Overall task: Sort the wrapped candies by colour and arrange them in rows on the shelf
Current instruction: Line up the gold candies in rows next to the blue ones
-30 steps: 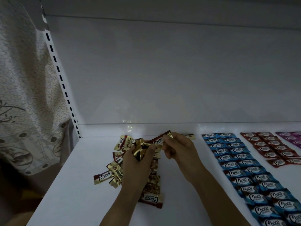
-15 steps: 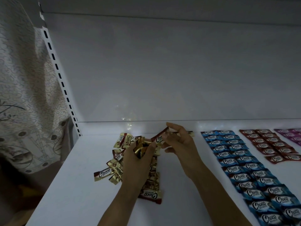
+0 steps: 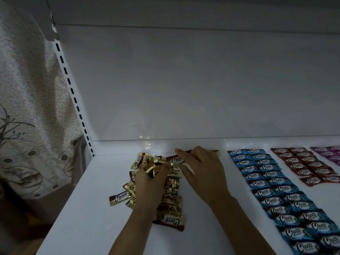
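Sorting notes:

- **Candy heap.** A loose heap of gold and brown foil-wrapped candies (image 3: 171,199) is lying on the flat white shelf (image 3: 82,218), under and just beyond the left hand (image 3: 150,186).
- **Left hand.** It is curling round a crumpled bunch of gold wrappers (image 3: 152,168) and gripping it.
- **Right hand.** The right hand (image 3: 202,173) is reaching in just beside the left, fingers stretched out flat and holding nothing. Its fingertips are lying over a single brown candy lettered Choco (image 3: 173,160). I cannot tell whether they are touching it.
- **Handling (judgement).** The pieces are looking very light. The wrappers are thin, crinkly and slick, so they are probably sliding easily on the smooth shelf. Pinching across the firm middle is looking safer than taking the floppy crimped ends.
- **Containers.** No box or tray is showing; the shelf itself is carrying everything.
- **Finished rows.** Right of the right hand, blue wrapped candies (image 3: 272,188) are sitting in two neat rows. Further right come dark red wrapped candies (image 3: 309,166), then purple wrapped candies (image 3: 329,153) at the edge.
- **Surroundings.** Well left of the left hand, a patterned cream curtain (image 3: 27,107) is hanging.
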{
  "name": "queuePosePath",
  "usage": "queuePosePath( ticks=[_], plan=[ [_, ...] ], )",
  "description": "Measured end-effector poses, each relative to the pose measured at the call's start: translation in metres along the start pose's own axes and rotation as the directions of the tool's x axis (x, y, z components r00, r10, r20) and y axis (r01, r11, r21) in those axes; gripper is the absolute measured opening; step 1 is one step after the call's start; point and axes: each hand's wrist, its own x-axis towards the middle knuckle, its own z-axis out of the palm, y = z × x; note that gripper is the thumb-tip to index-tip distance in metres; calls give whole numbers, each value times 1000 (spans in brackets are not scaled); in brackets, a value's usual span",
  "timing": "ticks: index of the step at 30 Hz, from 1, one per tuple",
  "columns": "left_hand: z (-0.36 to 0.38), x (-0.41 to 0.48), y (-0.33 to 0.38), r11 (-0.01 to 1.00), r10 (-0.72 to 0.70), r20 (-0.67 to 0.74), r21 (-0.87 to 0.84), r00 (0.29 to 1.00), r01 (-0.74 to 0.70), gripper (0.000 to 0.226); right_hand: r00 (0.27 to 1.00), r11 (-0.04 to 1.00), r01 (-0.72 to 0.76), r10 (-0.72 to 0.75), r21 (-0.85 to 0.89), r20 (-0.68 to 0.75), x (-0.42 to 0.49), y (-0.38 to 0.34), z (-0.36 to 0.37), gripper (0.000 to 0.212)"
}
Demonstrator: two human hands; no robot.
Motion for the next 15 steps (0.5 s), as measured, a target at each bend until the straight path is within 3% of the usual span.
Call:
queuePosePath(
  ticks=[3,5,9,15],
  plan=[
    [0,0,-1,1000,-14,1,0,1000,14,30,998,998,60,-60,23,-12,-1,-6,4,28],
    [0,0,-1,999,-40,13,-20,999,40,25,1000,999,19,-18,42,-6,-4,-5,6,26],
    [1,-1,0,999,-40,28,-35,999,41,15,937,924,-341,348,174,-13,-7,8,1,31],
    [4,-4,-1,1000,-2,34,9,999,2,24,841,845,-526,533,-96,90,-16,38,6,22]
  ],
)
